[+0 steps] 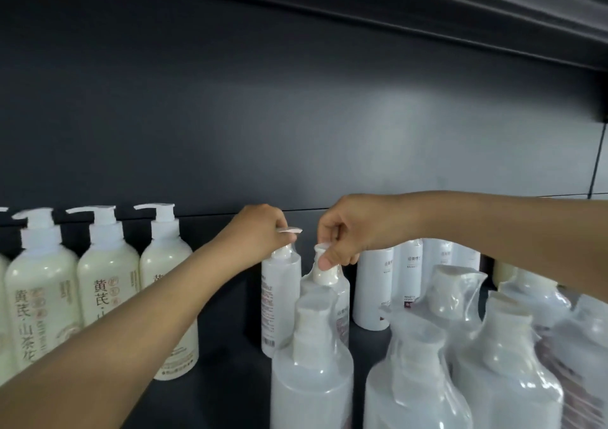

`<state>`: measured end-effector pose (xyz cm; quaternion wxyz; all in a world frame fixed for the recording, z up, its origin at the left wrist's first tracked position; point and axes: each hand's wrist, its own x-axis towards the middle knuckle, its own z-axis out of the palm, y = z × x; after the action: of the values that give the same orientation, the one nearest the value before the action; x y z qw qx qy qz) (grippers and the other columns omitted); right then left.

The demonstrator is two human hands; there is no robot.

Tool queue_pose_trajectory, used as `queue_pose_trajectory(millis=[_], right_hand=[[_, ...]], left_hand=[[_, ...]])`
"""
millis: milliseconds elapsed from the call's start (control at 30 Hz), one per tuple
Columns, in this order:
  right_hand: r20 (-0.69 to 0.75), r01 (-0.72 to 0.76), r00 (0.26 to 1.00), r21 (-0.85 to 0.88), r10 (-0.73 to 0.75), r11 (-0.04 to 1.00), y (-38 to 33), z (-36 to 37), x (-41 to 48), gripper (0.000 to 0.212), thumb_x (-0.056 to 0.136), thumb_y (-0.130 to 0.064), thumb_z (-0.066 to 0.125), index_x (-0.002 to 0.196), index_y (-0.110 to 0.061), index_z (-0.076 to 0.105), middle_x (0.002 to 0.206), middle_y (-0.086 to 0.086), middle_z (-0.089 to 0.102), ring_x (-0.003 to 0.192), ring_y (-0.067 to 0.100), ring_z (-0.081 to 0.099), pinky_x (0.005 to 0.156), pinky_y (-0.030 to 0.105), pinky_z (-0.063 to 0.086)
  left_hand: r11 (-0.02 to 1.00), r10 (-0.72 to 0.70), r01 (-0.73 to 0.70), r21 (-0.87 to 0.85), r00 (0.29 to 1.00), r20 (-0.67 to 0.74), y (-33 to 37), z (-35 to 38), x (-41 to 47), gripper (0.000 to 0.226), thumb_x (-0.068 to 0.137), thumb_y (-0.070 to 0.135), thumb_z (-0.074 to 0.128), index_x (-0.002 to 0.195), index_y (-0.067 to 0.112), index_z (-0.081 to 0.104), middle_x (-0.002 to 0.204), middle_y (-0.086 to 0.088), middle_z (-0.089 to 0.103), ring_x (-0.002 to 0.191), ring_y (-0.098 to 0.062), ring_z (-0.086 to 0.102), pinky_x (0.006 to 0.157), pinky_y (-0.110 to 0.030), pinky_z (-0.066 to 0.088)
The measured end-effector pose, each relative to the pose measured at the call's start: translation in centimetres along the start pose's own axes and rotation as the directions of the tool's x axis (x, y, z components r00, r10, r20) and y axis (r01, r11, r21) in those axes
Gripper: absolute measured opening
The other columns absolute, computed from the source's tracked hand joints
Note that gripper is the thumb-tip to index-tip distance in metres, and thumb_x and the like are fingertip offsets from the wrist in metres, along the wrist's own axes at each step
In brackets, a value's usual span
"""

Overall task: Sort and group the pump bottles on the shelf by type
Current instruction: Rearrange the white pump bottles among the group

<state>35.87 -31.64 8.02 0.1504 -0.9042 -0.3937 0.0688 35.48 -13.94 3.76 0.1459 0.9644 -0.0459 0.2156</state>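
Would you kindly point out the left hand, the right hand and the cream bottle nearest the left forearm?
left hand [260,231], head view, back of the hand.
right hand [352,231], head view, knuckles.
cream bottle [166,262], head view, shoulder.

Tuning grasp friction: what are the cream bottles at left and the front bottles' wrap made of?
Cream bottles: probably opaque plastic, semi-gloss, soft highlights on shoulders. Wrap: thin clear plastic film, seemingly, crinkled with glints.

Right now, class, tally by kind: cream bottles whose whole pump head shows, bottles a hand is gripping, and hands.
Cream bottles, whole pump head showing: 3
Gripped bottles: 2, the slim white bottle in the left hand, the wrapped bottle in the right hand
Hands: 2
Total: 7
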Motion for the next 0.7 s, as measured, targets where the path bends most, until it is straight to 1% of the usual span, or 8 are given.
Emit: queue_pose_trajectory(millis=[100,167,233,300,400,567,633,700], right_hand=[[-0.004,-0.005,1.000,-0.120,0.005,0.993,1.1,-0.8,0.3,0.028,0.077,-0.043,0.071,0.080,-0.017,0.061,0.079,0.005,0.070,0.073,0.017,0.069,0.067,0.024,0.051],[-0.002,0.008,1.000,-0.160,-0.009,0.987,1.9,-1.6,0.5,0.029,0.077,-0.045,0.069,0.079,-0.018,0.059,0.082,0.007,0.072,0.076,0.019,0.071,0.068,0.028,0.052],[0.009,0.020,1.000,-0.176,-0.019,0.984,2.6,-2.4,0.9,0.031,0.078,-0.045,0.069,0.082,-0.015,0.060,0.083,0.008,0.072,0.075,0.019,0.071,0.069,0.028,0.053],[0.025,0.044,0.999,-0.225,-0.039,0.973,3.3,-2.9,1.3,0.032,0.078,-0.045,0.069,0.085,-0.014,0.062,0.083,0.007,0.072,0.071,0.016,0.069,0.065,0.022,0.052],[0.033,0.096,0.995,-0.345,-0.090,0.934,4.5,-3.1,2.0,0.035,0.081,-0.045,0.066,0.089,-0.012,0.065,0.086,0.007,0.071,0.070,0.013,0.063,0.058,0.015,0.045],[-0.026,0.110,0.991,-0.429,-0.134,0.896,7.1,-2.8,3.6,0.052,0.083,-0.049,0.061,0.092,0.003,0.063,0.096,0.017,0.068,0.080,0.026,0.058,0.062,0.027,0.040],[-0.063,0.118,0.985,-0.428,-0.160,0.896,7.7,-2.4,4.1,0.053,0.084,-0.048,0.061,0.092,0.005,0.062,0.096,0.018,0.068,0.086,0.029,0.061,0.063,0.028,0.039],[-0.081,0.136,0.980,-0.409,-0.184,0.902,8.2,-2.2,4.5,0.050,0.084,-0.044,0.062,0.094,0.004,0.062,0.094,0.018,0.068,0.088,0.032,0.061,0.059,0.027,0.036]], left_hand=[[0.995,-0.008,0.005,-0.102,1.000,-0.025,-0.4,-0.1,0.4,0.016,0.081,0.030,0.068,0.089,0.017,0.069,0.086,0.007,0.065,0.078,-0.006,0.058,0.065,-0.016,0.042],[0.989,-0.021,0.016,-0.150,0.999,-0.030,-0.5,0.2,0.6,0.014,0.079,0.031,0.070,0.087,0.020,0.068,0.079,0.013,0.062,0.072,0.001,0.056,0.061,-0.009,0.038],[0.985,-0.020,0.011,-0.172,0.999,-0.049,-0.5,0.7,0.7,0.017,0.080,0.034,0.070,0.088,0.019,0.068,0.081,0.013,0.063,0.075,0.000,0.058,0.063,-0.008,0.039],[0.979,-0.016,-0.002,-0.202,0.996,-0.091,-0.6,1.3,0.8,0.020,0.080,0.036,0.070,0.090,0.018,0.070,0.086,0.011,0.068,0.080,-0.002,0.061,0.065,-0.008,0.041],[0.969,-0.039,0.010,-0.247,0.993,-0.111,-0.5,1.8,0.8,0.018,0.080,0.032,0.069,0.094,0.020,0.071,0.091,0.011,0.070,0.083,0.003,0.061,0.065,-0.004,0.042],[0.954,-0.041,0.005,-0.300,0.993,-0.112,0.3,2.4,1.7,0.016,0.080,0.026,0.070,0.095,0.020,0.070,0.091,0.011,0.070,0.082,0.004,0.062,0.067,-0.002,0.043],[0.953,-0.032,-0.008,-0.303,0.991,-0.127,0.7,2.9,1.8,0.017,0.080,0.025,0.071,0.096,0.020,0.070,0.091,0.013,0.068,0.083,0.005,0.061,0.069,-0.001,0.043],[0.951,-0.040,-0.007,-0.309,0.988,-0.147,0.9,3.3,1.8,0.017,0.080,0.026,0.071,0.096,0.022,0.069,0.091,0.016,0.067,0.084,0.007,0.060,0.070,-0.002,0.043]])
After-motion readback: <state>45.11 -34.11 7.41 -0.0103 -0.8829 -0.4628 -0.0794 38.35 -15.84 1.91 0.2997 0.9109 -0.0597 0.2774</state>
